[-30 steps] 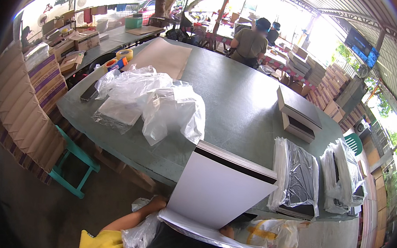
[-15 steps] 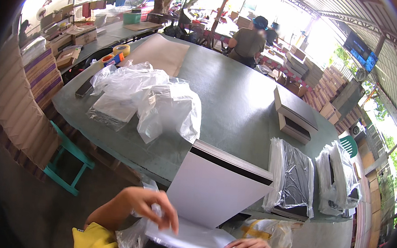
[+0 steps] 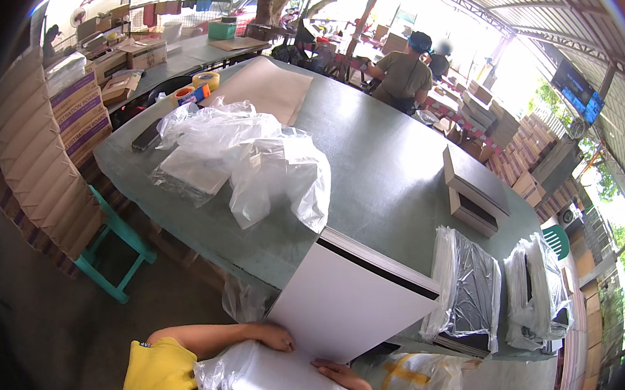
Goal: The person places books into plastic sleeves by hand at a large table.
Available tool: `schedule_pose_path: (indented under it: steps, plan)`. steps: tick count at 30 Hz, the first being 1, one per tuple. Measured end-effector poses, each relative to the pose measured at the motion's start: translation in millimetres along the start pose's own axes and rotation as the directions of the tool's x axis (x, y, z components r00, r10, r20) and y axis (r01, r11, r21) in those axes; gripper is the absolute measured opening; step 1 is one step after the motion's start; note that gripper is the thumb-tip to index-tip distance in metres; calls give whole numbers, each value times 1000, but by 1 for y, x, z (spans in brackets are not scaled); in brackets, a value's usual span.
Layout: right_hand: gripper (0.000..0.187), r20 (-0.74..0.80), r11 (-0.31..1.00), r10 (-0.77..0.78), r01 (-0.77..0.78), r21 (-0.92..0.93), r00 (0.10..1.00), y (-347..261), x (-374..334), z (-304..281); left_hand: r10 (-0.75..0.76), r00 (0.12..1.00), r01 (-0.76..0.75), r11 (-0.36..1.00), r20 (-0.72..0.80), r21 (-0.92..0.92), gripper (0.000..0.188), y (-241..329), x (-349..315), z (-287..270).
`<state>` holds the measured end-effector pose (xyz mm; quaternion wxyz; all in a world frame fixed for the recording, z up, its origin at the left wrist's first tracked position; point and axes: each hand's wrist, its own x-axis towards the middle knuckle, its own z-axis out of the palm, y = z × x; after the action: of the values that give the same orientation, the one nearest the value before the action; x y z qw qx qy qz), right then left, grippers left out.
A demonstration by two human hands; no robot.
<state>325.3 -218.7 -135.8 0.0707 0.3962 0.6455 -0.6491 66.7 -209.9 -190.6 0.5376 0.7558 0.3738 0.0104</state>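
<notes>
A stack of white boards or sheets (image 3: pixel 282 376), partly in a clear plastic bag (image 3: pixel 214 378), is at the lower middle, close to my body. My left hand (image 3: pixel 273 336) is closed at its far left corner; what its fingers hold is hidden. Along the far edge rests my right hand (image 3: pixel 336 373), fingers stretched out over the white surface. Just beyond both hands, another stack of boards (image 3: pixel 356 299) on the table edge shows a large white face, with a black layer along its top edge.
Crumpled clear plastic bags (image 3: pixel 246 154) lie on the green table (image 3: pixel 372 177). Two plastic-wrapped dark stacks (image 3: pixel 468 285) and two dark-topped blocks (image 3: pixel 476 188) sit to the right. A taped plastic bundle (image 3: pixel 419 383) is below the edge, a teal stool (image 3: pixel 117 246) at left. A person (image 3: pixel 404 74) sits beyond.
My left hand has come down from above the sheets to their far left corner and closed. My right hand has shifted left along the stack, away from its right end.
</notes>
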Motion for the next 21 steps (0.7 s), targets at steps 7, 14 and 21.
schedule_pose_path:
  steps: [7,14,21]
  plan:
    - [55,109,940,9,29,-339,994,-51,-7,-30,385,908,-402,912,-162,-81,36,131,-12,-57]
    - [21,-360,677,-572,672,300,737,-169,-45,-39,382,638,-688,672,-669,-273,41,197,-56,-107]
    - [25,-680,605,-410,739,295,608,-135,-30,-20,94,849,-369,810,-519,-457,15,181,-42,-96]
